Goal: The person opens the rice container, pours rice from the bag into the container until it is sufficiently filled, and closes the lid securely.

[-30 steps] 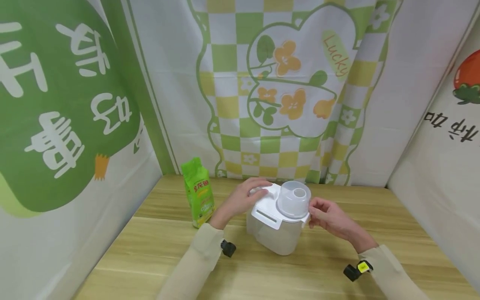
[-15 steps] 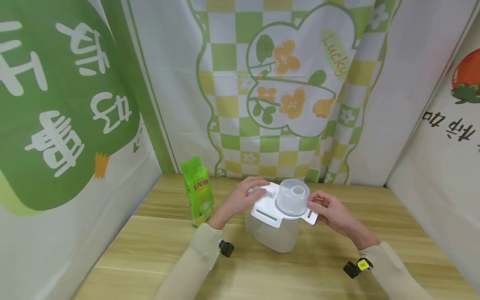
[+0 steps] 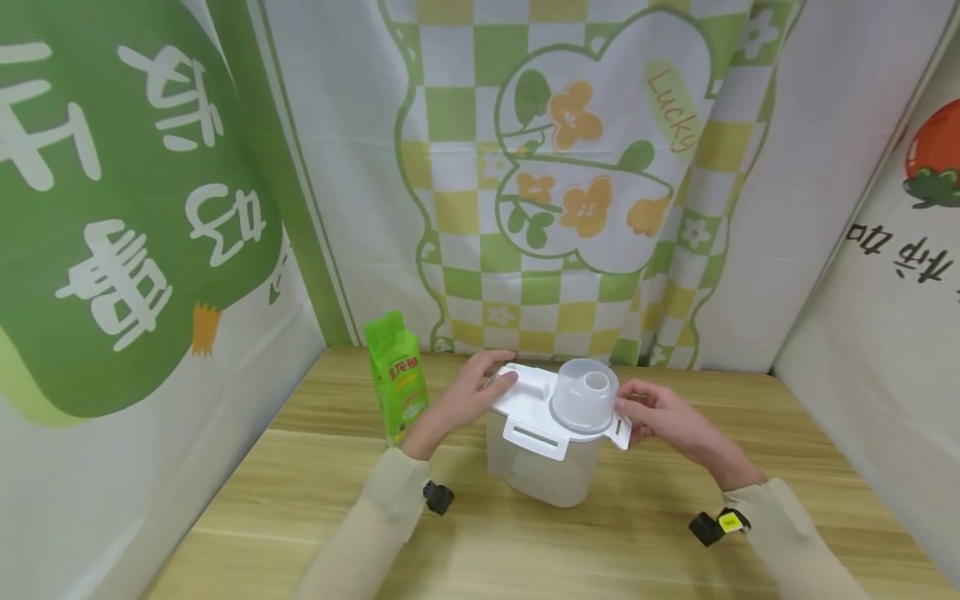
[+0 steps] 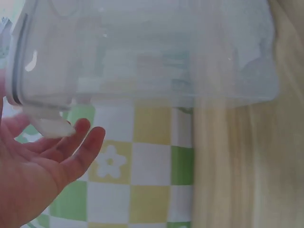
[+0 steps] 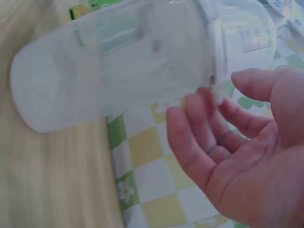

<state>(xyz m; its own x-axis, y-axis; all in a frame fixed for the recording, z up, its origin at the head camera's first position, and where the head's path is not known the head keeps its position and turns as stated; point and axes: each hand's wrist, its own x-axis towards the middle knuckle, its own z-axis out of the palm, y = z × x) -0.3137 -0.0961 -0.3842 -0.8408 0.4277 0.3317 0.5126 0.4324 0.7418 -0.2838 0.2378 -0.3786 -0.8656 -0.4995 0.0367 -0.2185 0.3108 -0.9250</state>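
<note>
A translucent storage container [image 3: 551,475] stands on the table, its white lid [image 3: 525,404] on top. A clear measuring cup [image 3: 587,396] sits upside down on the lid's right part. My left hand [image 3: 468,396] is at the lid's left end; in the left wrist view its loosely bent fingers lie beside a tilted-out white latch [image 4: 52,124]. At the opposite end my right hand [image 3: 663,417] touches the lid's edge, thumb near the cup and fingers bent below. Beside it, the right latch [image 3: 618,432] sticks outward. The front latch [image 3: 536,439] also stands away from the container wall.
A green bag [image 3: 400,379] with a red-lettered label stands left of the container, behind my left forearm. The wooden table [image 3: 300,500] meets a checked curtain [image 3: 495,283] at the back, with printed cloths on both sides.
The right latch, hanging down at first, has swung up and outward at my right hand. My left hand has shifted left from the lid's handle area to its left end.
</note>
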